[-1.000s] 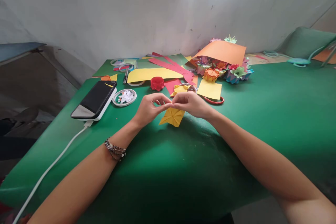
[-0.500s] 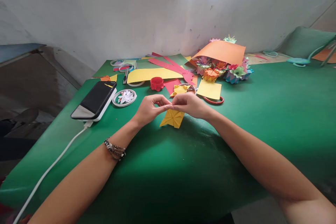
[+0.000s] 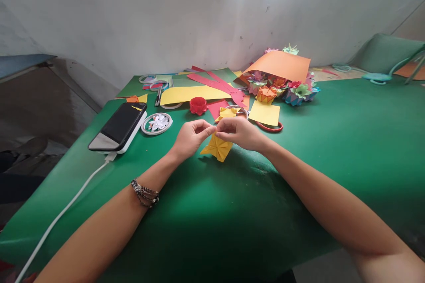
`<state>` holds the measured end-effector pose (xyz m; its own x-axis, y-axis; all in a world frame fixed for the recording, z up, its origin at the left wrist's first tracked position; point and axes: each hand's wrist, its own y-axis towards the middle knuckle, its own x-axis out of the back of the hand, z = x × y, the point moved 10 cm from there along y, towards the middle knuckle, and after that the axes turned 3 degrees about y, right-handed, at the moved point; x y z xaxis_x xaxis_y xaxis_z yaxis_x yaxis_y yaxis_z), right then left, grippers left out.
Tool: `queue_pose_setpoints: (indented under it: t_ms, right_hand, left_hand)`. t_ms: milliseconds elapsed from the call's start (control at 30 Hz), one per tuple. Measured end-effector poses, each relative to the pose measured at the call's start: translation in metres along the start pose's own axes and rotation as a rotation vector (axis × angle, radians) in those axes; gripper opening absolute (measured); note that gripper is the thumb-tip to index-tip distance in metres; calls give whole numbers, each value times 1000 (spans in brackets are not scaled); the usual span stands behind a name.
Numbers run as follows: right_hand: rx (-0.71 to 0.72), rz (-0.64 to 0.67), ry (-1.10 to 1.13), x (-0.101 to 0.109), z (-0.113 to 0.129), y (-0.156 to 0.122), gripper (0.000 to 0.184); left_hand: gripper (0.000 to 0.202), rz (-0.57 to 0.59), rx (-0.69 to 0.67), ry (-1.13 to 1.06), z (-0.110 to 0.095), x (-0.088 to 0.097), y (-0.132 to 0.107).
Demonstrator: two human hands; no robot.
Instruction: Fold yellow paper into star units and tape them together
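A folded yellow paper [image 3: 218, 148] with creases fanning out from its middle hangs just above the green table. My left hand [image 3: 192, 138] pinches its upper edge between thumb and fingers. Close beside, my right hand [image 3: 239, 133] grips the same edge, and the two sets of fingertips nearly meet. The fingers hide the paper's top. Behind my hands lie another folded yellow paper [image 3: 227, 114], a red paper ring [image 3: 198, 106] and a flat yellow square [image 3: 264, 112], which partly covers red-handled scissors [image 3: 270, 127].
A phone [image 3: 120, 124] on a white block with a cable [image 3: 66, 212] lies at the left. Beside it is a tape roll [image 3: 156, 124] holding paper scraps. Paper flowers [image 3: 299, 90] sit under an orange sheet [image 3: 279, 65]; red strips [image 3: 217, 83] lie near the wall.
The folded yellow paper has tilted slightly, and its lower part has shifted a little left. My fingertips have moved slightly on its upper edge. Both hands stay in nearly the same place.
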<state>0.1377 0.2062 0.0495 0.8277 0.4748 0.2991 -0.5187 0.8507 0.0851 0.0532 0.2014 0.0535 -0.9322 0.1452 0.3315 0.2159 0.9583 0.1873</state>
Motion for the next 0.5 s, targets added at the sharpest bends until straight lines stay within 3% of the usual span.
queue_pose_setpoints:
  t_ms: [133, 233, 333, 500]
  right_hand:
    - [-32, 23, 164, -1, -2, -1, 12]
    - [-26, -9, 235, 3, -2, -1, 12]
    - [-17, -56, 205, 7, -3, 0, 12]
    - [11, -59, 105, 6, -2, 1, 12]
  left_hand:
    - [31, -30, 40, 2, 6, 8, 2]
    - [33, 88, 165, -54, 16, -2, 0]
    - [30, 205, 269, -158, 24, -17, -4]
    - [29, 194, 284, -149, 28, -20, -5]
